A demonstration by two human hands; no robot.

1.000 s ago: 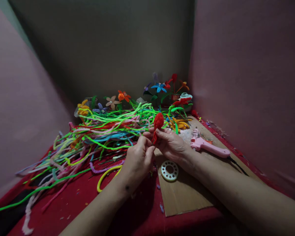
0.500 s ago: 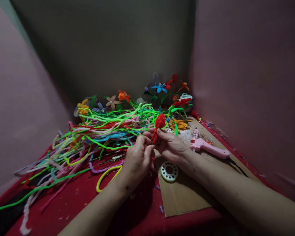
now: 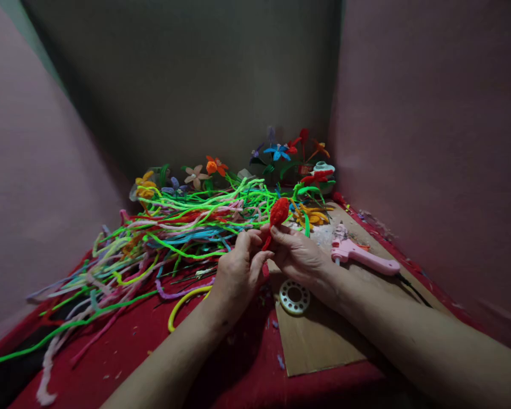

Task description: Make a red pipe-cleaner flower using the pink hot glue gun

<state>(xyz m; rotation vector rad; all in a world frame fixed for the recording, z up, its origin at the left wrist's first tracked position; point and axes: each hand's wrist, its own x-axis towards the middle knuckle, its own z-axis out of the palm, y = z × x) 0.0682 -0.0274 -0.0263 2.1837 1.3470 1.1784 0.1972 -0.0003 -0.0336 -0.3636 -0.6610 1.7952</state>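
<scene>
A red fuzzy bud-shaped piece stands upright between my hands, with thin red ends running down from its base. My right hand pinches it near the base between thumb and fingers. Around the lower red ends, the fingers of my left hand are curled in a pinch; part of the stem is hidden behind them. Both hands are close together over the left edge of a brown board.
Colourful pipe cleaners are heaped at the left. A pink glue gun and a white holed disc lie on the board. Fuzzy flowers stand at the back, and a yellow ring lies left of my left hand.
The red piece has tilted slightly to the right, and its lower ends now look closer together. Both hands keep nearly the same place.
</scene>
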